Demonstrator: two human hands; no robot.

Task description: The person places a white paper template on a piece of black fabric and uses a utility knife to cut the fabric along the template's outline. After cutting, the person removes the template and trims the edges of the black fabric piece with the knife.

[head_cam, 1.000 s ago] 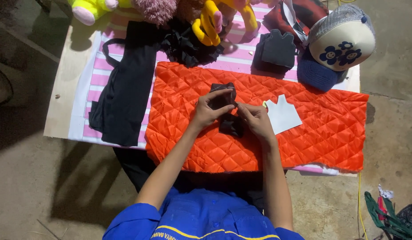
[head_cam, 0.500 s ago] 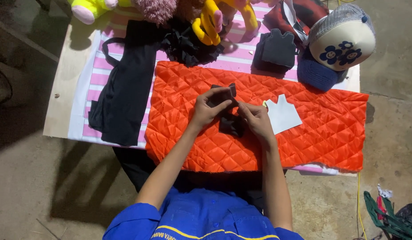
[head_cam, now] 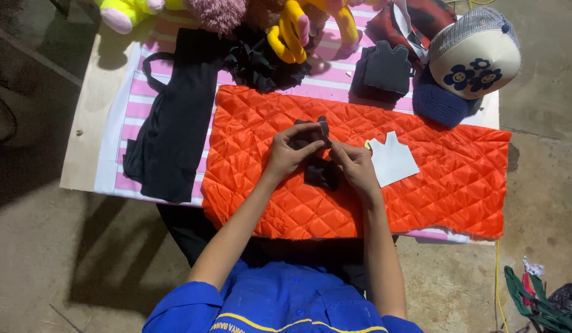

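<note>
Fingers (head_cam: 310, 137) of both my hands pinching one small black fabric piece (head_cam: 317, 169) over the orange quilted cloth (head_cam: 440, 185).

My left hand (head_cam: 291, 151) grips the piece's upper end, thumb and fingers pressed on it; my right hand (head_cam: 355, 165) nips it from the other side, the two hands nearly touching. The piece sits mid-cloth, just left of one white vest-shaped paper pattern (head_cam: 392, 159). The cloth lies on a pink-striped sheet (head_cam: 129, 108) over a wooden tabletop (head_cam: 89, 117); bare concrete floor (head_cam: 64, 259) around, dim light. Count: one long black garment (head_cam: 175, 123) on the left, one stack of dark cut vest shapes (head_cam: 384, 71), one cap (head_cam: 477, 52) with blue flowers, plush toys (head_cam: 286, 24) along the far edge, number unclear.
</note>
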